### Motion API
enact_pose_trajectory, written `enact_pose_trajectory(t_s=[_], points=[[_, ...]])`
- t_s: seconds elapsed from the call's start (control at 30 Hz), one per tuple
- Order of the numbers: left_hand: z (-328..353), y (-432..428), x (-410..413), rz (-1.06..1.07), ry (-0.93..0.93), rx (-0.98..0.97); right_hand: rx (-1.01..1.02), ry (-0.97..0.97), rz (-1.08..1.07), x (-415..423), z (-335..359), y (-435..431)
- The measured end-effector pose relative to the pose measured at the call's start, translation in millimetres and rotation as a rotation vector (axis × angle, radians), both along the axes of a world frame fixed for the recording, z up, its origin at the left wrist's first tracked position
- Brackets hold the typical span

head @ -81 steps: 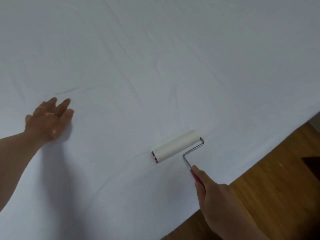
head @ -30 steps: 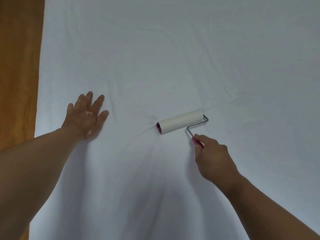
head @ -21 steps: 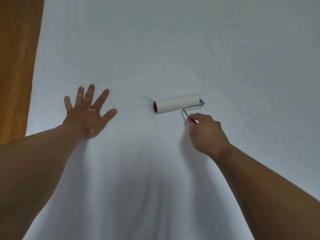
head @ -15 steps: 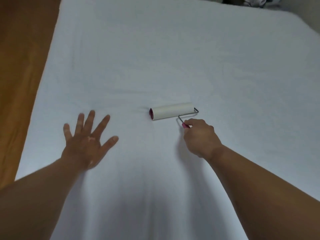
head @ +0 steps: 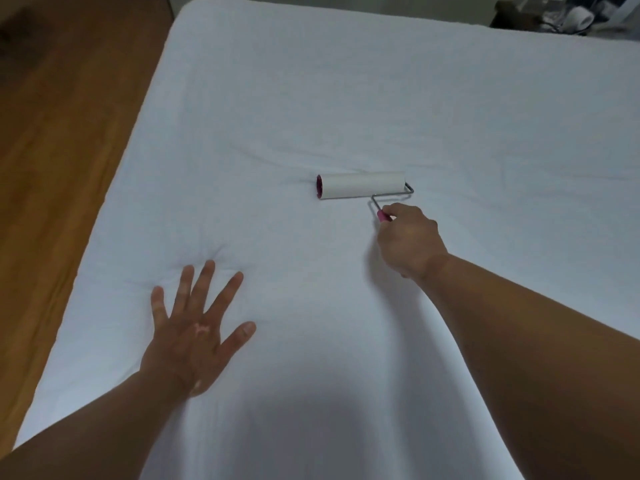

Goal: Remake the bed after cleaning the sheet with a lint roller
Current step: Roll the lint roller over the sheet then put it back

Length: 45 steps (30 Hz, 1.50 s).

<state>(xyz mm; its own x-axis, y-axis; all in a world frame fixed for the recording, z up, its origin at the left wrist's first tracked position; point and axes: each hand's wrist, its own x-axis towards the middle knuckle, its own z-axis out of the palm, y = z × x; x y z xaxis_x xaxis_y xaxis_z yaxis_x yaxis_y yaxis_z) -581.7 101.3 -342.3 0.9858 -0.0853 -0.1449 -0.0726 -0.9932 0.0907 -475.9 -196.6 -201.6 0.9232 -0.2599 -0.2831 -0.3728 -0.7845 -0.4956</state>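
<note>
While left hand [head: 188, 336] presses sheet [head: 346, 98], right [head: 408, 240] holds roller [head: 362, 185].

Bedroom, white-sheeted bed [head: 346, 98], wooden floor [head: 62, 133]

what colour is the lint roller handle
Pink, showing just above the right hand on the lint roller, head view.

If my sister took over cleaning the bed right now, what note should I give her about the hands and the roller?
Left hand: open, fingers spread, pressing flat on the white sheet near the bed's left edge.
Right hand: grips the pink handle of the lint roller, whose roll lies on the sheet around mid-bed.
Done: the sheet lies spread, with a few light creases; how much is already rolled cannot be told.
Left: finish rolling, then remake the bed; no blanket or pillow is in view.
</note>
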Motion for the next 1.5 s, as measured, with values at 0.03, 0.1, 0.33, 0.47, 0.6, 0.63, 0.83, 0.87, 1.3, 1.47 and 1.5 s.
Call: enact_pose_trajectory(t_s=[0.03, 0.1, 0.33, 0.47, 0.6, 0.63, 0.83, 0.87, 1.3, 1.47, 1.5], points=[[0, 0, 0, 0.004, -0.001, 0.003, -0.008, -0.019, 0.005, 1, 1, 0], [0, 0, 1, 0.007, 0.017, 0.001, -0.034, -0.054, 0.017, 1, 8, 1], [23, -2, 5, 0.027, 0.137, -0.005, 0.032, -0.144, 0.050, -56, 17, 42], [38, -8, 1, 0.029, 0.248, 0.082, 0.071, -0.042, 0.050, -80, -4, 65], [39, -8, -3, 0.028, 0.227, 0.092, -0.037, 0.012, 0.072, -96, -10, 67], [39, -7, -5, 0.017, 0.218, 0.077, -0.043, 0.028, 0.079, -100, -8, 65], [45, 6, -37, -0.121, 0.105, 0.029, -0.073, 0.116, 0.034, -181, -5, 58], [47, 10, -45, -0.156, 0.118, 0.026, -0.062, 0.120, 0.007, -195, -4, 60], [48, 25, -192, -0.252, 0.051, -0.102, -0.099, 0.227, -0.103, -391, 26, 64], [47, 28, -232, -0.238, 0.029, -0.093, -0.057, 0.235, -0.095, -479, 33, 63], [47, 27, -235, -0.233, 0.024, -0.091, -0.059, 0.242, -0.087, -497, 34, 60]])
